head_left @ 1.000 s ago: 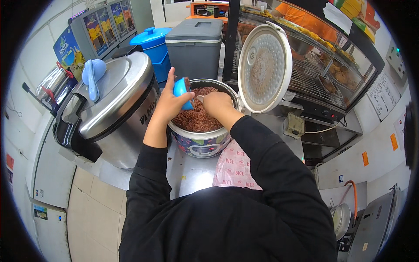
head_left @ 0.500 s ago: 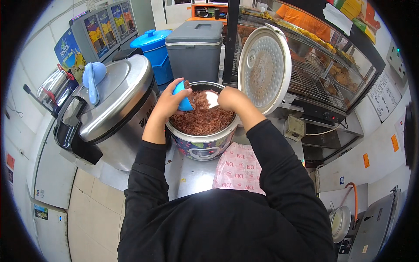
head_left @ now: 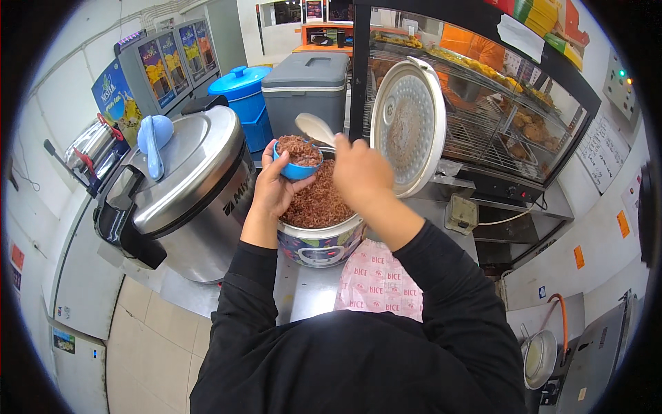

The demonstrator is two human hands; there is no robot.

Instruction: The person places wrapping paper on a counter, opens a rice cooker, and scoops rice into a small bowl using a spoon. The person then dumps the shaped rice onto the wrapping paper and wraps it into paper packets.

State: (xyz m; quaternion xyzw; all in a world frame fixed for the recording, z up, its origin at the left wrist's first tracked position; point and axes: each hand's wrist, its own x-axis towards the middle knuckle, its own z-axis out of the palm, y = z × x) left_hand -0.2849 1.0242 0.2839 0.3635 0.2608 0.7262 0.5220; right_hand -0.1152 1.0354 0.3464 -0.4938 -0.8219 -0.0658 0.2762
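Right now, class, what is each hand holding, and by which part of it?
The left hand holds the filled blue bowl by its outer side; the right hand holds the pale paddle by its handle.

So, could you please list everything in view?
Pot: one, patterned, centre
Pot lid: one, pale, raised, right
Bowl: one, blue, over the pot
Paddle: one, cream, beside the bowl
Rice: uncounted, brown, in pot and bowl
Counter: one, silver, under the pot
Paper: count unclear, pink, on the counter
Large cooker: one, silver and black, left
Utensil: count unclear, light blue, on large cooker
Bucket: one, blue, behind the pot
Cool box: one, grey, beside the bucket
Dispenser: one, grey, upper left
Display cabinet: one, black, upper right
Small box: one, greenish, right
Pan: one, silver, lower right
Left hand: one, black sleeve, holding the bowl
Right hand: one, black sleeve, holding the paddle
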